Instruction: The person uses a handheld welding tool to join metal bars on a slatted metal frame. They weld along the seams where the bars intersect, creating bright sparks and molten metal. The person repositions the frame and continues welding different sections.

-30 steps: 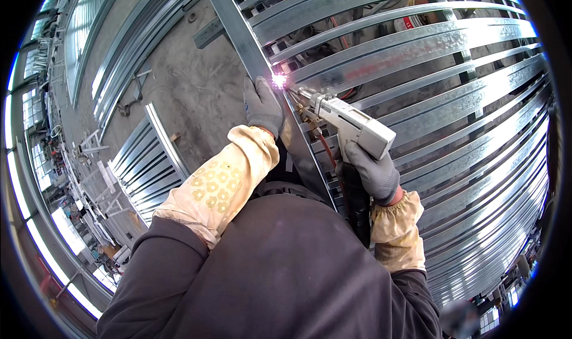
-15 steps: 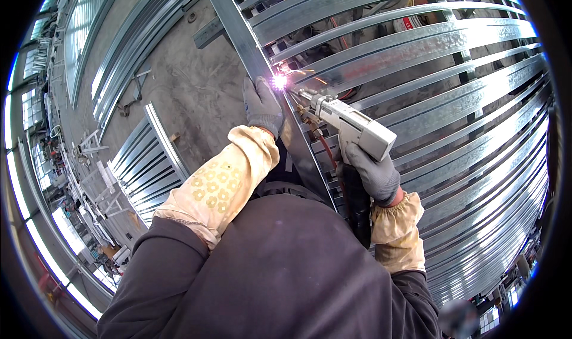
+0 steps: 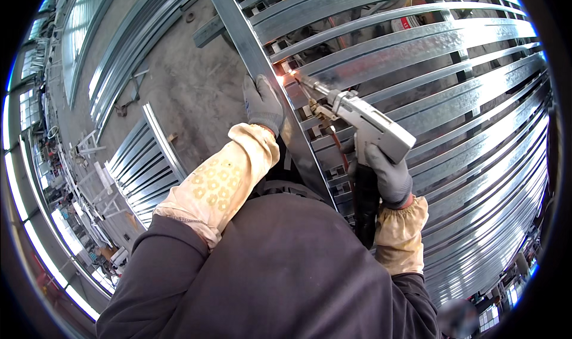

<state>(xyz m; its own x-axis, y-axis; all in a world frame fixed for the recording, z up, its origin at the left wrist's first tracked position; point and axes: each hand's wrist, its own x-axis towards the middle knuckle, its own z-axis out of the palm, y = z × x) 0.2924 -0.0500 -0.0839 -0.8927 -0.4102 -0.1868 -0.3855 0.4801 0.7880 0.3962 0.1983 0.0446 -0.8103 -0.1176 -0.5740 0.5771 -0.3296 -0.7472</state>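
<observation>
Far left: bright windows [image 3: 70, 228] lined the shop wall, white trestles [image 3: 89, 145] near them. Next, long galvanized profiles [image 3: 134, 44] lay stacked on the concrete floor [image 3: 193, 79], a smaller slatted panel [image 3: 140, 169] below them.

Then the left forearm, in a yellow floral sleeve cover [image 3: 220, 172]. Left grip [image 3: 263, 105], gray-gloved, sat at the left edge of the galvanized side rail [image 3: 239, 32], touching it, fingers pointing up along it; couldn't tell if it was closed around the metal. The rail ran slantwise from top center down toward the torso.

Orange glow [image 3: 282, 79] showed at the rail's right edge, just beside the left fingertips. Handheld welding gun [image 3: 372, 124], white and silver, tilted up-left, nozzle end near the glow, small bright spot at its tip; couldn't tell if it touched metal. Brass-colored fittings [image 3: 322, 110] hung under the nozzle, thick black cable [image 3: 365, 211] below the handle.

Right grip [image 3: 388, 175], also gray-gloved, was wrapped around the gun's handle; plain yellow cuff [image 3: 402, 231] behind. Galvanized slats [image 3: 429, 44] filled the right side.
</observation>
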